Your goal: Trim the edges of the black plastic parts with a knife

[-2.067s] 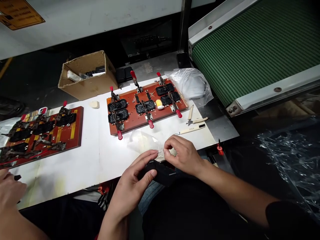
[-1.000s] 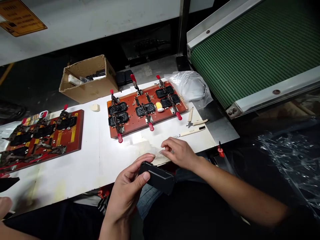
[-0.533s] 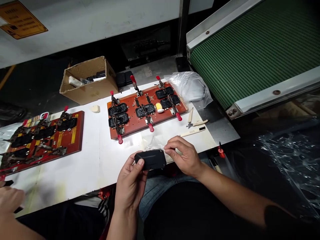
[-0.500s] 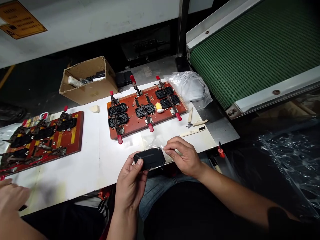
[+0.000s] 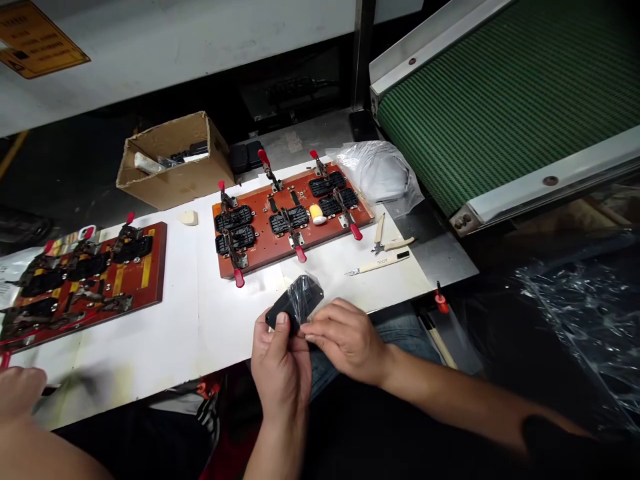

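A flat black plastic part (image 5: 278, 309) is gripped at its left end by my left hand (image 5: 281, 360), thumb on top. Clear plastic film (image 5: 303, 293) stretches over the part's right half. My right hand (image 5: 345, 337) pinches the film's edge close beside the left fingers. Beyond them lies a reddish-brown fixture board (image 5: 260, 247) carrying several black parts (image 5: 289, 219) under red-handled toggle clamps (image 5: 300, 253). A craft knife (image 5: 377, 264) and cream-handled nippers (image 5: 380, 240) lie to the right of the board.
A second fixture board (image 5: 159, 267) stands on the left, near another person's hand (image 5: 23, 390). An open cardboard box (image 5: 167, 180) is at the back. A clear bag (image 5: 387, 177) sits by the board's right end, below a green conveyor belt (image 5: 500, 100).
My right hand has moved left and down, drawing the film across the part. The part has tilted, its right end now higher. The other person's hand has shifted left.
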Available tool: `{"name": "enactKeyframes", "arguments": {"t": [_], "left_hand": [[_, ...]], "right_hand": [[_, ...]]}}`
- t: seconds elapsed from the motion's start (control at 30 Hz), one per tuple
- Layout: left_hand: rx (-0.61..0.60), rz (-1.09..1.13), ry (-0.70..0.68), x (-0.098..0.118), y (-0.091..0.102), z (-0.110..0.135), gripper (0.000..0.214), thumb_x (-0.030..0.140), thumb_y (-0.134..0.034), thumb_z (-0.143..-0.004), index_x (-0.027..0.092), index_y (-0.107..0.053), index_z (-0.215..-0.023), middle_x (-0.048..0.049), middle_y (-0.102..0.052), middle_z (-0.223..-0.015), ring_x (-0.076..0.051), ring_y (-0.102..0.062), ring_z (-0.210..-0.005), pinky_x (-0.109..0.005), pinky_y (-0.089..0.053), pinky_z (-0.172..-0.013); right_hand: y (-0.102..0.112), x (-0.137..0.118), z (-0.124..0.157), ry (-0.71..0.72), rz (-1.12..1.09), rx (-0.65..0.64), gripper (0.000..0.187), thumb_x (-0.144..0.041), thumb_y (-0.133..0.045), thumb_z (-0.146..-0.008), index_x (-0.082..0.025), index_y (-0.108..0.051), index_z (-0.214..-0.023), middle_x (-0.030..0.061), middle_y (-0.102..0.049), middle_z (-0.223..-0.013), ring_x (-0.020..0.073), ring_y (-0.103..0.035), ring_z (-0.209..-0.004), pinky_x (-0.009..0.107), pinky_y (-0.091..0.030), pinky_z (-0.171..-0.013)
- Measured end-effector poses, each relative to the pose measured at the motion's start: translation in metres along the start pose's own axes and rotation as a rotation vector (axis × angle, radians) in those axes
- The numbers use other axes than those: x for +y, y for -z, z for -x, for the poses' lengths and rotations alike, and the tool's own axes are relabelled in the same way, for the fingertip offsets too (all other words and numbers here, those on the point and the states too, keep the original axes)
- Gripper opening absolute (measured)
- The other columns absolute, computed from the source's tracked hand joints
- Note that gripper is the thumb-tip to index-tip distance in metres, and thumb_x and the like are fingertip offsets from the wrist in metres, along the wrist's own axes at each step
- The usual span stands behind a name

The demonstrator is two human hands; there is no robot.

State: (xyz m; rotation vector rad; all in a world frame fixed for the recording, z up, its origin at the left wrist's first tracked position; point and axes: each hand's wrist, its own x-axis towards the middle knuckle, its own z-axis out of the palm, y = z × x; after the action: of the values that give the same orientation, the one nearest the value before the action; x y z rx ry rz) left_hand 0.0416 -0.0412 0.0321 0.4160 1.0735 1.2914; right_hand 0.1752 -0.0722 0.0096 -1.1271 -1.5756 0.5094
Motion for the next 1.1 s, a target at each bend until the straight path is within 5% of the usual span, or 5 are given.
{"name": "enactKeyframes", "arguments": {"t": [0.33, 0.47, 0.67, 0.93, 1.1], "left_hand": [[-0.376, -0.637, -0.078, -0.002, 0.03, 0.006, 0.035, 0.035, -0.071, -0.097, 0.03, -0.074, -0.132, -0.0035, -0.052, -0.163, -0.026, -0.042, -0.156, -0.041, -0.034, -0.129], [-0.357, -0.805, -0.123, 0.007, 0.037, 0.004, 0.039, 0.042, -0.076, -0.092, 0.03, -0.076, -0.129, -0.0056, -0.067, -0.148, -0.029, -0.055, -0.145, -0.043, -0.038, -0.127], [-0.185, -0.761, -0.139, 0.001, 0.032, 0.005, 0.046, 0.041, -0.075, -0.093, 0.03, -0.069, -0.137, -0.0058, -0.07, -0.138, -0.017, -0.072, -0.094, -0.03, -0.058, -0.09], [-0.198, -0.612, -0.068, -0.006, 0.024, 0.0, 0.059, 0.034, -0.084, -0.086, 0.033, -0.064, -0.141, -0.0056, -0.062, -0.151, -0.023, -0.061, -0.132, -0.029, -0.055, -0.102], [-0.097, -0.477, -0.072, 0.006, 0.01, -0.009, 0.04, 0.028, -0.089, -0.08, 0.024, -0.075, -0.117, -0.0031, -0.076, -0.117, -0.016, -0.07, -0.108, -0.025, -0.054, -0.097]], "right_hand": [[0.01, -0.005, -0.022, -0.199, -0.204, 0.065, 0.017, -0.018, -0.062, -0.104, -0.023, -0.074, -0.115, 0.0064, -0.072, -0.106, 0.0194, -0.068, -0.101, 0.034, -0.056, -0.093], [0.012, -0.004, -0.019, 0.003, -0.275, -0.056, 0.014, -0.017, -0.063, -0.103, -0.021, -0.073, -0.113, 0.0076, -0.074, -0.102, 0.0206, -0.068, -0.096, 0.036, -0.057, -0.09], [0.016, 0.002, -0.006, -0.228, -0.276, -0.028, 0.012, -0.015, -0.064, -0.102, -0.021, -0.071, -0.11, 0.0049, -0.069, -0.102, 0.0175, -0.067, -0.094, 0.031, -0.056, -0.086], [0.013, -0.003, -0.005, -0.238, -0.436, -0.051, 0.031, -0.019, -0.061, -0.104, -0.023, -0.064, -0.134, 0.0052, -0.068, -0.11, 0.0163, -0.066, -0.097, 0.03, -0.057, -0.089], [0.02, -0.004, -0.013, -0.204, -0.428, -0.028, 0.031, -0.02, -0.065, -0.102, -0.023, -0.065, -0.133, 0.003, -0.072, -0.099, 0.015, -0.066, -0.087, 0.028, -0.056, -0.081]]}}
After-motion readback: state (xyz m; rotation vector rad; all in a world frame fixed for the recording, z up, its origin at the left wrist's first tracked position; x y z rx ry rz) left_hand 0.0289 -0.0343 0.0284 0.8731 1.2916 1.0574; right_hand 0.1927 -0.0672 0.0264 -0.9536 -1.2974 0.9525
